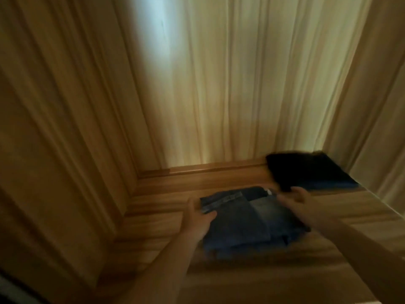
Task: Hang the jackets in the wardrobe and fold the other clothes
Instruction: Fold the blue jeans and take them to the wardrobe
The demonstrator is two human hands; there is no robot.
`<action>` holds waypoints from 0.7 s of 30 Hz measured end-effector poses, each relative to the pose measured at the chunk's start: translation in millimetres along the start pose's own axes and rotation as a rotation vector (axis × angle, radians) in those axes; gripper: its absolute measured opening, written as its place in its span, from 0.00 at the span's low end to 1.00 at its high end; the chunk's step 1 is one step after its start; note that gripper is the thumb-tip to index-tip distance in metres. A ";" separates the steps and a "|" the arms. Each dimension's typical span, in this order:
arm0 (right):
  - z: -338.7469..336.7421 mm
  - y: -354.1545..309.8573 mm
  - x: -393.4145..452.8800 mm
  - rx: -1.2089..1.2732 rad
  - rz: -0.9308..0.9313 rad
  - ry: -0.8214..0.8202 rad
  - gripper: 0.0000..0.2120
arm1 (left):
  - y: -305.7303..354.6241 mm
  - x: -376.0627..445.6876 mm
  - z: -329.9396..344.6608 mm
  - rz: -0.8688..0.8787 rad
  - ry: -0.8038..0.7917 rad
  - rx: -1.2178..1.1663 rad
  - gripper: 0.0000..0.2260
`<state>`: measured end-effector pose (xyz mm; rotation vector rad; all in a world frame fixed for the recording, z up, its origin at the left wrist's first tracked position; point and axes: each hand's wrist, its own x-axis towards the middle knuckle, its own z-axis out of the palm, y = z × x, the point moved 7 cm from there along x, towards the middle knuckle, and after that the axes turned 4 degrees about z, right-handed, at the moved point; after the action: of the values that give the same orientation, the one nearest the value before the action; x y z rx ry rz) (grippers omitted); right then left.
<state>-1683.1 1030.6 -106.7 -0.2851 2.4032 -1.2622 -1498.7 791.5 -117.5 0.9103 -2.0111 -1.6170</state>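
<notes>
Step in hand: it looks like the placing of the folded jeans [241,220] on the wooden shelf [241,279] inside the wardrobe; the folding of this piece seems finished.
Where the jeans are: they lie flat on the shelf, near its left back corner, between the two hands.
Dark clothes [306,172]: another folded pile, behind and to the right of the jeans, near the back panel; the two piles are close, I cannot tell if they touch.
Left hand [199,216]: it reaches forward with the arm stretched; the fingers are almost straight and rest on the left edge of the jeans, thumb on top.
Right hand [295,197]: it is at the far right corner of the jeans; the picture is blurred here, so I cannot tell if the fingers pinch the cloth or only touch it.
Next move: probably to let go and draw both arms back without pulling the folds open.
</notes>
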 end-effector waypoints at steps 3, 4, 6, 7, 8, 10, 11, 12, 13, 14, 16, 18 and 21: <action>33.3 20.1 4.3 -0.384 -0.149 0.020 0.38 | -15.9 1.4 38.4 0.172 -0.280 0.563 0.33; 32.2 22.5 8.2 -0.460 -0.149 0.049 0.38 | -28.0 -1.2 49.9 0.170 -0.372 0.702 0.37; 35.9 24.7 11.5 -0.571 -0.134 0.076 0.39 | -44.1 -1.4 59.4 0.166 -0.427 0.846 0.38; 43.9 25.7 11.5 -0.599 -0.165 0.067 0.39 | -45.8 1.9 60.1 0.174 -0.412 0.874 0.37; 45.9 22.0 17.4 -0.605 -0.204 0.092 0.39 | -43.7 6.3 59.5 0.198 -0.384 0.905 0.37; 43.6 11.1 24.4 -0.605 -0.195 0.117 0.38 | -30.9 16.5 57.1 0.272 -0.299 0.977 0.33; 42.5 6.5 30.5 -0.603 -0.166 0.129 0.37 | -23.6 22.1 55.7 0.312 -0.242 1.013 0.32; 45.1 4.4 34.5 -0.604 -0.143 0.131 0.37 | -16.6 25.2 55.7 0.352 -0.183 1.038 0.30; 48.5 2.1 37.4 -0.609 -0.125 0.136 0.36 | -10.3 26.1 56.6 0.391 -0.132 1.040 0.30; 50.1 0.4 40.4 -0.619 -0.114 0.150 0.36 | -6.6 25.7 59.2 0.428 -0.115 1.032 0.30; 50.0 1.0 48.6 -0.634 -0.114 0.202 0.36 | -12.0 20.7 68.9 0.520 -0.191 1.066 0.33; 51.0 3.8 51.4 -0.638 -0.108 0.216 0.36 | -24.3 16.4 74.5 0.622 -0.270 1.153 0.31; 54.6 6.6 53.9 -0.629 -0.109 0.216 0.36 | -31.8 23.5 71.1 0.636 -0.284 1.211 0.30</action>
<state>-1707.0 974.5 -153.8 -0.4811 2.9594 -0.5588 -1555.1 821.1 -167.9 0.2297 -3.0361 -0.0786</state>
